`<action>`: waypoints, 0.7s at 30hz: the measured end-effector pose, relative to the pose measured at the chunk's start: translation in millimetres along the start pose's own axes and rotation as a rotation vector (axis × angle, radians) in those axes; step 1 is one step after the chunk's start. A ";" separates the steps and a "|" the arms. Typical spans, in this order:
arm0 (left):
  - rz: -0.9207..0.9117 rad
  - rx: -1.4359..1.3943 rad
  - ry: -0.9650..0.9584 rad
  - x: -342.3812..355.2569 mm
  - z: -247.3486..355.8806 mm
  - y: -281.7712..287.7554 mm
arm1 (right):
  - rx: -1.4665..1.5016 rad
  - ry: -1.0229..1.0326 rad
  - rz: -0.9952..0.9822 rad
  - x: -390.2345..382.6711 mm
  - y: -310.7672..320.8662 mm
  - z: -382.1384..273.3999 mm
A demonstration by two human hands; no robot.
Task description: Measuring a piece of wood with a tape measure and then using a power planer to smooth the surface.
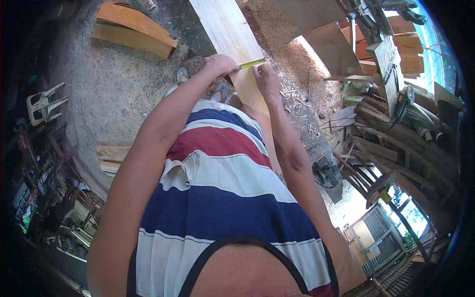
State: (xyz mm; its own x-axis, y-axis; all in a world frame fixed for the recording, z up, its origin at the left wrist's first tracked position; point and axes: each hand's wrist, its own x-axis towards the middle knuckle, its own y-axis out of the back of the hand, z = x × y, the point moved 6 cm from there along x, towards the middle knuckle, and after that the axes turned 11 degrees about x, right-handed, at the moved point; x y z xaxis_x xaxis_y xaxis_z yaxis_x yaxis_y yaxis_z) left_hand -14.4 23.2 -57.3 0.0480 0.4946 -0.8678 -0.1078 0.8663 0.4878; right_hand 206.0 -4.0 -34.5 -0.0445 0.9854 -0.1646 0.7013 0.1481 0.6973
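A long pale wooden board (230, 32) runs from the far edge of the view down toward my body. Across its width lies a yellow tape measure blade (252, 64). My left hand (221, 65) is closed at the board's left edge, gripping the tape measure at that end; any case is hidden under the fingers. At the right edge, my right hand (267, 79) has its fingers curled together just below the blade's other end. Whatever those fingers pinch is too small to make out.
Curved brown wooden pieces (133, 29) lie on the concrete floor at the far left. Wood shavings and offcuts (297, 96) litter the floor on the right. Stacked timber (396, 133) and a grey machine part (327, 173) stand beyond. A white plastic chair (44, 104) is at left.
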 end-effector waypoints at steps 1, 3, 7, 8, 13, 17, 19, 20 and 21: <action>-0.003 0.009 -0.010 0.6 -2.7 -0.8 | 0.006 -0.005 -0.006 0.0 -1.0 1.7; 0.017 -0.035 -0.021 -2.7 -8.8 -2.4 | -0.010 -0.011 -0.025 1.4 -4.0 4.9; 0.012 -0.066 -0.083 -19.7 -10.3 -2.0 | -0.015 0.011 -0.022 3.6 -6.4 9.6; 0.029 -0.100 -0.064 -25.9 -12.9 -1.0 | -0.011 0.034 -0.020 3.1 -6.3 9.5; 0.042 -0.231 0.016 -41.1 -24.8 5.8 | -0.025 -0.018 -0.059 -2.4 -5.1 18.0; 0.065 -0.188 0.037 -35.1 -29.9 1.2 | -0.007 0.027 -0.046 -4.8 -2.5 16.0; 0.105 -0.167 0.050 -29.2 -33.1 -2.1 | -0.010 0.020 -0.050 -5.0 -2.1 15.5; 0.103 -0.163 0.054 -25.2 -34.5 -4.8 | -0.004 0.024 -0.046 -4.9 -1.9 14.6; 0.101 -0.162 0.062 -21.2 -36.4 -7.8 | -0.002 0.020 -0.047 -5.5 -1.9 14.1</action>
State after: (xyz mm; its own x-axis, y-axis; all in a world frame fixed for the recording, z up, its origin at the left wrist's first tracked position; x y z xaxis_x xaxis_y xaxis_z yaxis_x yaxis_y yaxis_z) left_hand -50.7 3.4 -46.2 -0.0320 0.5691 -0.8216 -0.2678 0.7871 0.5557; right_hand 215.0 -10.9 -44.7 -0.0918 0.9788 -0.1832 0.6964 0.1946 0.6907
